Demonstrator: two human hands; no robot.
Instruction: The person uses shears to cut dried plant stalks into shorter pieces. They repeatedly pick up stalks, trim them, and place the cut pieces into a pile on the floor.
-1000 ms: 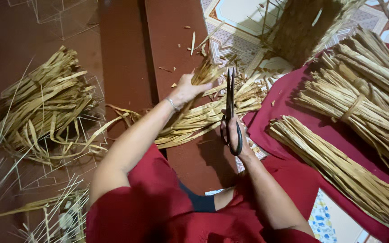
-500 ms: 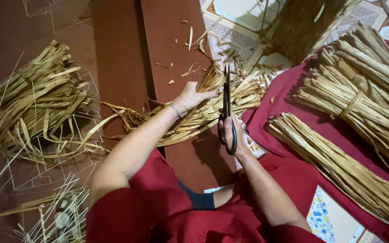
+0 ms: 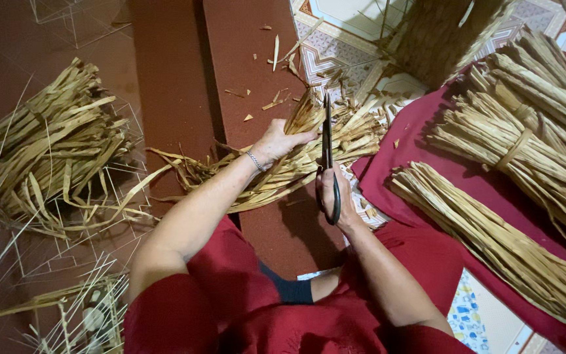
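left hand [image 3: 278,141]: fingers gripping bundle of dried tan straw strips [image 3: 296,157]
right hand [image 3: 335,196]: fingers holding long black scissors [image 3: 328,154], blades nearly closed

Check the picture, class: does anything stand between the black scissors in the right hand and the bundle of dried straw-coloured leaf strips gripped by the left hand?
Nothing visible does. The black scissors in the right hand point straight at the bundle of dried straw-coloured leaf strips, right beside the left hand gripping it.
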